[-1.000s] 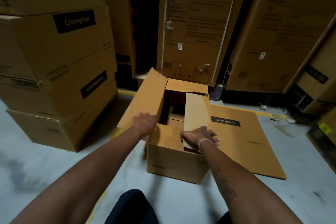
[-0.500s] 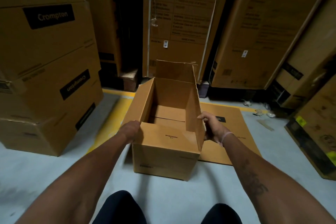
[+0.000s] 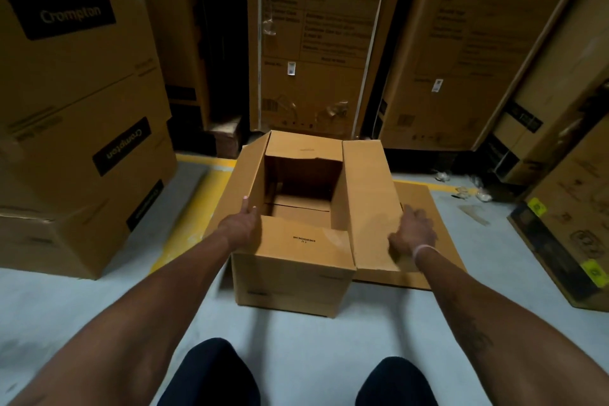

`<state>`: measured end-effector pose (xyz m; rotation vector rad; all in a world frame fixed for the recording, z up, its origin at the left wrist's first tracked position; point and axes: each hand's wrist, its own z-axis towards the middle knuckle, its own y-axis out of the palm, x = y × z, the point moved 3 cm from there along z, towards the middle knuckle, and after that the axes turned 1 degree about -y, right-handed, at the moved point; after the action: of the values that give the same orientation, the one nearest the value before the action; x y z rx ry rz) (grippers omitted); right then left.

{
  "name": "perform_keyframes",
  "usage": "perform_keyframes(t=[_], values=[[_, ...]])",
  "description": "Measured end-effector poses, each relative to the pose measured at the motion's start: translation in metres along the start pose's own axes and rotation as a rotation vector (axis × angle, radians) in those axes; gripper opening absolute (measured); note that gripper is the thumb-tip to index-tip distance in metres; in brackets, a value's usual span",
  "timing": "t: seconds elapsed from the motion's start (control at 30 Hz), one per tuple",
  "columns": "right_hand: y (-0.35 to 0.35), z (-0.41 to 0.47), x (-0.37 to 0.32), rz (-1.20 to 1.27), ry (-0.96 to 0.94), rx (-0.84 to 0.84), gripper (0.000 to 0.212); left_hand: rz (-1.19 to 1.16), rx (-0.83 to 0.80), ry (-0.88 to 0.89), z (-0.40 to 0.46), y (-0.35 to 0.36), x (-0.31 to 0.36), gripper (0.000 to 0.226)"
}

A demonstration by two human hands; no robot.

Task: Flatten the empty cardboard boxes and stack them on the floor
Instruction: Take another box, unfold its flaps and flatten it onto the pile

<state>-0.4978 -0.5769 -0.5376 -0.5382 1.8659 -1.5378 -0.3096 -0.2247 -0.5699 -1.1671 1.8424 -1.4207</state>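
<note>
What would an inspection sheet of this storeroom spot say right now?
Surface: grey concrete floor with a yellow painted line.
Job's things: open brown cardboard box, flaps spread; flattened brown cardboard sheet beside it.
Clutter: crumpled clear plastic scraps.
Hands: left hand on the left flap; right hand at the right flap, blurred.
Cables: nothing seen.
Surroundings: stacked brown Crompton cartons; tall brown cartons behind.

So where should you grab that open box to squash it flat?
Probably by its two long side flaps, one hand from each side. The open box stands upright with all four flaps spread, so those edges are free. The left hand already holds the left flap at its edge; the right hand is on the right flap.
</note>
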Motion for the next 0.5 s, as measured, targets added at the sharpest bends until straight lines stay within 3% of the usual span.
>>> perform_keyframes(t=[0.07,0.13,0.23,0.37,0.5], values=[[0.010,-0.003,-0.024,-0.144,-0.169,-0.025,0.077,-0.029,0.002,-0.017,0.006,0.001,0.002,0.066],[0.027,-0.001,-0.048,-0.111,-0.266,-0.142,0.067,-0.060,0.010,-0.048,0.012,0.002,0.002,0.075],[0.053,0.002,-0.071,0.163,-0.189,-0.330,0.062,-0.141,0.025,-0.081,0.014,0.001,0.006,0.074],[0.068,-0.003,-0.084,0.346,-0.107,-0.363,0.080,-0.127,0.002,-0.084,0.007,0.003,0.016,0.072],[0.073,-0.004,-0.076,0.416,-0.057,-0.408,0.082,-0.155,0.007,-0.057,0.012,0.006,0.022,0.063]])
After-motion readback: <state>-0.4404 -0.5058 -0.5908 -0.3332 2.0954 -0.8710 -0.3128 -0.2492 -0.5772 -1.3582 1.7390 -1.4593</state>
